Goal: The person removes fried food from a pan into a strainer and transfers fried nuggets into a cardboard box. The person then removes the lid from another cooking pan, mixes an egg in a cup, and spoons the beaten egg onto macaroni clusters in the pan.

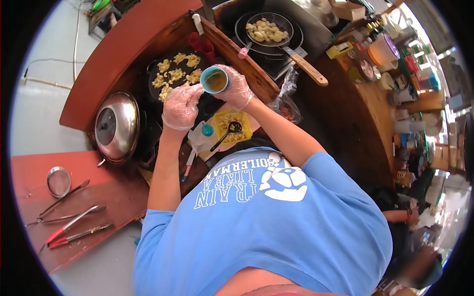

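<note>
My right hand (pixel 234 88), in a clear plastic glove, grips a light blue cup (pixel 214 80) tilted so that its yellowish liquid shows. Beside it my left hand (pixel 180 107), gloved the same way, has its fingers pinched near the cup's rim; what they hold is too small to make out. Just beyond my hands, a dark round griddle (pixel 157 92) carries several lumpy, pale yellow food portions (pixel 176 75). Below them sits a yellow container (pixel 245 131) of crumbly food, with a black ladle (pixel 232 131) resting in it. A turquoise round piece (pixel 207 130) lies alongside.
A domed metal lid (pixel 116 127) stands at left. Tongs (pixel 74 232) and a small strainer (pixel 59 182) lie on the red surface. Beyond a wooden divider (pixel 242 54), a strainer of food (pixel 267 30) sits over a pan. Containers crowd a wooden counter (pixel 363 98) at right.
</note>
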`<state>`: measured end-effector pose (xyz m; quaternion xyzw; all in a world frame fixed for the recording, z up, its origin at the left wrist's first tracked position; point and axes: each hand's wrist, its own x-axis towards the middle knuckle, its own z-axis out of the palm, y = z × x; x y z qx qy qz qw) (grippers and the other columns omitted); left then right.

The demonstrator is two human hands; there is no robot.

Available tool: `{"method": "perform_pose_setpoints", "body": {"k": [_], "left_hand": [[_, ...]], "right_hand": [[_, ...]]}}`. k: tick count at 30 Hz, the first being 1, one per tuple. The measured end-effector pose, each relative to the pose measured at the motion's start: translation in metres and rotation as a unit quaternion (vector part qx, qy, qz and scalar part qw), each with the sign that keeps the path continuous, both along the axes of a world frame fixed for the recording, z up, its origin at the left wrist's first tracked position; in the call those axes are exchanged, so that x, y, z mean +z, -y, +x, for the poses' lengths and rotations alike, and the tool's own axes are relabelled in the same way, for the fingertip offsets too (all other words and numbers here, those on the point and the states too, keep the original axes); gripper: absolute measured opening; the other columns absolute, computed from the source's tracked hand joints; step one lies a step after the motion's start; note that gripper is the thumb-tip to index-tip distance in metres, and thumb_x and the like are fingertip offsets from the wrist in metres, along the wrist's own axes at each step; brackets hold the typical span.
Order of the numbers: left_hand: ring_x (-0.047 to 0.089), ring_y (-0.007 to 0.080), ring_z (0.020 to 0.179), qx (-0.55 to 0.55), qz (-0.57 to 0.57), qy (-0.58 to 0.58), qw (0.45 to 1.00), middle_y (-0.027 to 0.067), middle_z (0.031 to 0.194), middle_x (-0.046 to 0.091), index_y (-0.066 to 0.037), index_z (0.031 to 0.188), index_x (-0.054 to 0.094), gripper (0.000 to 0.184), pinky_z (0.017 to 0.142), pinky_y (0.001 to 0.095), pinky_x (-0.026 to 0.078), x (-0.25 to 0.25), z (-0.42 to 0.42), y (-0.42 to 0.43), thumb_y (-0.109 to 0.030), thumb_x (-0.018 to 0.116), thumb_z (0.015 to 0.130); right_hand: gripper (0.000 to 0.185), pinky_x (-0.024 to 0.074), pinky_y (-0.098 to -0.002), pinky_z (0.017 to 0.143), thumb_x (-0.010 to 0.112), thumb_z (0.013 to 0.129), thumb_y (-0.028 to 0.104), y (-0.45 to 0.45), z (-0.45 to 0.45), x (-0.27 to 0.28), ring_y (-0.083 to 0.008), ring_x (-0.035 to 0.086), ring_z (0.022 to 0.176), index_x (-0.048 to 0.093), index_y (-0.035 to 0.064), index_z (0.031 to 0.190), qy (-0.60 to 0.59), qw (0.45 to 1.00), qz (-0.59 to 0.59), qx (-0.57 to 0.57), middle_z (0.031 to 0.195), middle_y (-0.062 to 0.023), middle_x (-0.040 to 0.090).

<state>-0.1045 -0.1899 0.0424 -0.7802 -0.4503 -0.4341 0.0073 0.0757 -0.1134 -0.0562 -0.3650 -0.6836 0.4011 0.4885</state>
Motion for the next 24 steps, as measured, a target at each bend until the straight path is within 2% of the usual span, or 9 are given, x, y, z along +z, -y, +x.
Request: {"method": "perform_pose_setpoints", "body": {"k": [3, 9, 12, 14, 16, 18, 19, 20, 24], "left_hand": [[0.069, 0.0321, 0.087, 0.026, 0.013, 0.006, 1.000, 0.0132, 0.094, 0.074, -0.003, 0.098, 0.074, 0.013, 0.079, 0.0405, 0.055, -0.008, -0.004, -0.001, -0.003, 0.073, 0.085], [0.070, 0.0314, 0.086, 0.054, 0.022, 0.012, 0.998, 0.0143, 0.092, 0.073, -0.002, 0.098, 0.074, 0.012, 0.079, 0.0410, 0.054, -0.026, -0.005, -0.005, -0.004, 0.071, 0.086], [0.070, 0.0326, 0.084, 0.073, -0.003, 0.039, 0.997, 0.0158, 0.091, 0.073, -0.001, 0.096, 0.074, 0.010, 0.076, 0.0400, 0.054, -0.031, -0.005, -0.002, -0.007, 0.071, 0.088], [0.070, 0.0343, 0.082, 0.144, -0.095, 0.139, 0.975, 0.0171, 0.089, 0.073, 0.000, 0.095, 0.074, 0.012, 0.072, 0.0383, 0.055, -0.033, -0.001, 0.001, -0.010, 0.071, 0.089], [0.069, 0.0305, 0.075, 0.173, -0.105, 0.169, 0.965, 0.0156, 0.083, 0.072, 0.001, 0.095, 0.074, 0.016, 0.067, 0.0348, 0.053, -0.033, -0.001, 0.001, -0.014, 0.070, 0.092], [0.065, 0.0192, 0.063, 0.207, -0.197, 0.310, 0.907, 0.0106, 0.075, 0.070, 0.000, 0.096, 0.074, 0.020, 0.060, 0.0303, 0.050, -0.035, -0.003, 0.002, -0.018, 0.066, 0.096], [0.057, 0.0090, 0.056, 0.195, -0.210, 0.353, 0.891, 0.0052, 0.071, 0.066, 0.001, 0.096, 0.074, 0.024, 0.054, 0.0262, 0.044, -0.035, -0.003, 0.003, -0.021, 0.064, 0.098], [0.057, 0.0090, 0.056, 0.198, -0.209, 0.355, 0.889, 0.0052, 0.071, 0.066, 0.001, 0.096, 0.074, 0.024, 0.054, 0.0262, 0.044, -0.035, -0.005, 0.004, -0.021, 0.064, 0.098], [0.057, 0.0081, 0.061, 0.186, -0.220, 0.409, 0.866, 0.0061, 0.076, 0.067, 0.005, 0.102, 0.070, 0.029, 0.057, 0.0243, 0.048, -0.046, -0.016, 0.004, -0.022, 0.063, 0.101]], "right_hand": [[0.061, 0.0514, -0.0371, 0.097, 0.086, 0.068, 0.008, -0.003, -0.005, 0.007, -0.0280, 0.066, 0.111, 0.061, 0.0072, 0.124, 0.002, 0.999, 0.039, 0.001, 0.118, -0.0118, 0.067], [0.064, 0.0529, -0.0373, 0.095, 0.087, 0.067, 0.007, -0.014, -0.016, 0.013, -0.0290, 0.067, 0.109, 0.061, 0.0064, 0.126, 0.026, 0.996, 0.084, 0.017, 0.119, -0.0134, 0.067], [0.065, 0.0529, -0.0381, 0.096, 0.088, 0.067, 0.009, -0.019, -0.020, 0.014, -0.0300, 0.066, 0.111, 0.061, 0.0066, 0.126, 0.033, 0.994, 0.095, 0.033, 0.120, -0.0137, 0.067], [0.064, 0.0528, -0.0387, 0.096, 0.088, 0.067, 0.010, -0.022, -0.023, 0.013, -0.0307, 0.066, 0.111, 0.061, 0.0068, 0.125, 0.052, 0.992, 0.107, 0.035, 0.121, -0.0134, 0.067], [0.067, 0.0509, -0.0390, 0.099, 0.087, 0.065, 0.007, -0.025, -0.025, 0.012, -0.0322, 0.063, 0.115, 0.060, 0.0076, 0.126, 0.056, 0.994, 0.082, 0.054, 0.124, -0.0142, 0.065], [0.069, 0.0489, -0.0392, 0.101, 0.087, 0.063, 0.004, -0.026, -0.027, 0.011, -0.0338, 0.060, 0.120, 0.058, 0.0083, 0.126, 0.061, 0.994, 0.057, 0.073, 0.127, -0.0149, 0.062], [0.067, 0.0509, -0.0391, 0.099, 0.088, 0.065, 0.008, -0.027, -0.029, 0.011, -0.0324, 0.063, 0.115, 0.060, 0.0076, 0.126, 0.063, 0.994, 0.063, 0.070, 0.124, -0.0142, 0.065], [0.065, 0.0528, -0.0389, 0.096, 0.089, 0.066, 0.012, -0.029, -0.030, 0.011, -0.0310, 0.066, 0.111, 0.061, 0.0070, 0.125, 0.064, 0.993, 0.071, 0.067, 0.121, -0.0134, 0.067], [0.066, 0.0528, -0.0388, 0.096, 0.089, 0.066, 0.012, -0.037, -0.038, 0.002, -0.0308, 0.066, 0.111, 0.061, 0.0070, 0.126, 0.084, 0.990, 0.090, 0.062, 0.121, -0.0133, 0.068]]}}
